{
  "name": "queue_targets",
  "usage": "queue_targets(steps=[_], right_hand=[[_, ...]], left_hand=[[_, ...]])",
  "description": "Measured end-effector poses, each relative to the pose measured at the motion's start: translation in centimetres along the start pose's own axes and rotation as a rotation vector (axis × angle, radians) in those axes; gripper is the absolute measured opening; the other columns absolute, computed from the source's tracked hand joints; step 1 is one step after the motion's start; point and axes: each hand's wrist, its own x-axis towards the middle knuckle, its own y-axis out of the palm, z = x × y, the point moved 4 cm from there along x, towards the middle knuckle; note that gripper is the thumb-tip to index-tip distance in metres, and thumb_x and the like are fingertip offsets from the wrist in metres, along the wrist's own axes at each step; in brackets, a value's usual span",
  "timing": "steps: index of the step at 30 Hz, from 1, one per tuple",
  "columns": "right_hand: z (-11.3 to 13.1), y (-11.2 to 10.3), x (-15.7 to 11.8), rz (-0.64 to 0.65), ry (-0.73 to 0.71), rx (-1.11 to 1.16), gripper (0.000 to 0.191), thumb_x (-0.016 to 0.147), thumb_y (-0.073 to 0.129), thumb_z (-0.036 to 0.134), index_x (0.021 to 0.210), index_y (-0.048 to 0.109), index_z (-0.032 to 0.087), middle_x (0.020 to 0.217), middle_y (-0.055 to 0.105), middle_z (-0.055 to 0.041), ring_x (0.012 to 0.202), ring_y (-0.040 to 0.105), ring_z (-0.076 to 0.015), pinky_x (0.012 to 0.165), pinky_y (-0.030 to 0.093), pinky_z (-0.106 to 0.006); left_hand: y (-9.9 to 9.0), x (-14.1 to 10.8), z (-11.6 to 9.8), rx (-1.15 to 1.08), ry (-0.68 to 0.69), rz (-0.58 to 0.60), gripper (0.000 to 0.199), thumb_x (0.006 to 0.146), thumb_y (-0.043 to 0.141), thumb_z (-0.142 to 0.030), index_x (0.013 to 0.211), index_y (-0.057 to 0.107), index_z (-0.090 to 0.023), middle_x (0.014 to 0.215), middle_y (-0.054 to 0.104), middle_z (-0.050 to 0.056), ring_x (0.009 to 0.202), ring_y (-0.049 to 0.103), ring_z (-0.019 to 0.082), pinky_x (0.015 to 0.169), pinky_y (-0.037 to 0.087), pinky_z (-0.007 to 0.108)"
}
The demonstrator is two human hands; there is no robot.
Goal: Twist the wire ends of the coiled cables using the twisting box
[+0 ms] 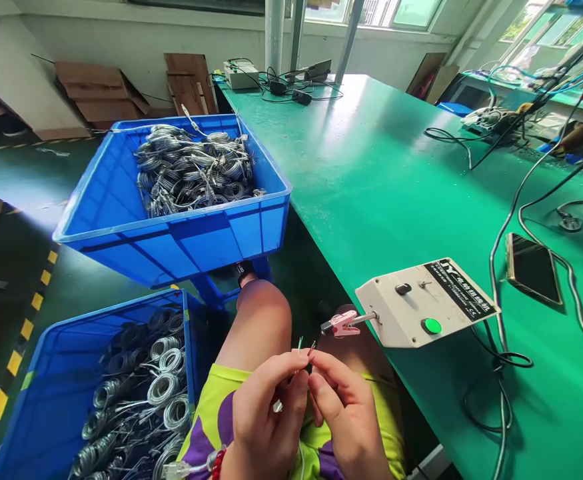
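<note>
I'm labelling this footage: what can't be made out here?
Thin wires: head view; lower lengths hidden by the fingers of the left hand and right hand.
JY label: head view; fine print too small to read.
Lower blue bin: head view; near end cut off by the bottom edge.
Cable coils in the upper blue bin: head view; deeper ones hidden by those on top.
</note>
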Motion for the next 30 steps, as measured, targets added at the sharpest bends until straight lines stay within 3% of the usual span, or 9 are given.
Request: queue_targets(steps=[3,5,10,18,23,27,30], right_hand=[[0.2,0.6,-0.1,0.007,0.043,0.123,0.052,0.099,0.083,0.068,0.119,0.095,0.022,0.105,0.089,-0.0168,0.103,0.084,-0.0351,0.093,0.072,-0.045],[0.9,1.1,0.0,0.05,0.066,0.198,0.046,0.099,0.086,0.065,0.116,0.096,0.023,0.112,0.091,-0.0175,0.11,0.085,-0.037,0.103,0.07,-0.05],[2.2,2.2,0.7,0.164,0.082,0.299,0.035,0.098,0.091,0.058,0.106,0.098,0.025,0.096,0.09,-0.0135,0.088,0.085,-0.0296,0.089,0.071,-0.041],[1.7,2.7,0.8,0.099,0.119,0.303,0.041,0.091,0.095,0.063,0.087,0.094,0.022,0.075,0.082,-0.0089,0.077,0.078,-0.0244,0.074,0.064,-0.033],[0.2,2.9,0.6,0.12,0.101,0.306,0.039,0.094,0.093,0.06,0.085,0.089,0.022,0.078,0.08,-0.0075,0.074,0.074,-0.023,0.072,0.062,-0.032],[-2.7,1.4,0.8,0.168,-0.043,0.086,0.045,0.106,0.073,0.065,0.117,0.089,0.024,0.085,0.08,-0.0061,0.069,0.07,-0.0213,0.067,0.062,-0.031],[-5.3,1.1,0.9,0.377,-0.258,-0.298,0.045,0.103,0.077,0.059,0.128,0.086,0.023,0.096,0.083,-0.0095,0.084,0.078,-0.0279,0.077,0.068,-0.035]], left_hand=[[-0.2,-0.6,0.0,-0.026,-0.029,-0.075,0.018,0.12,0.064,-0.022,0.137,0.069,-0.023,0.113,0.083,0.004,0.082,0.085,0.009,0.082,0.067,0.01],[-0.2,-0.8,0.0,-0.054,-0.054,-0.11,0.016,0.12,0.064,-0.026,0.136,0.067,-0.024,0.114,0.081,0.004,0.091,0.087,0.011,0.087,0.068,0.01],[0.0,-1.0,-0.3,-0.113,-0.076,-0.09,0.019,0.122,0.061,-0.025,0.141,0.064,-0.026,0.114,0.079,0.004,0.099,0.088,0.013,0.092,0.069,0.013],[-0.3,-1.9,-0.3,-0.123,-0.083,-0.08,0.023,0.121,0.062,-0.025,0.144,0.064,-0.026,0.113,0.077,0.003,0.085,0.083,0.009,0.087,0.069,0.012],[-0.9,-2.4,-0.4,-0.108,-0.128,-0.088,0.023,0.122,0.06,-0.028,0.145,0.062,-0.029,0.121,0.076,0.007,0.095,0.085,0.014,0.088,0.071,0.019],[-1.7,-2.9,0.1,-0.122,-0.197,-0.094,0.022,0.123,0.058,-0.031,0.144,0.059,-0.031,0.109,0.078,0.004,0.082,0.079,0.013,0.078,0.068,0.02],[-2.6,-3.0,0.7,-0.094,-0.26,-0.151,0.019,0.123,0.057,-0.035,0.142,0.059,-0.032,0.096,0.074,0.001,0.077,0.073,0.013,0.072,0.062,0.021]])
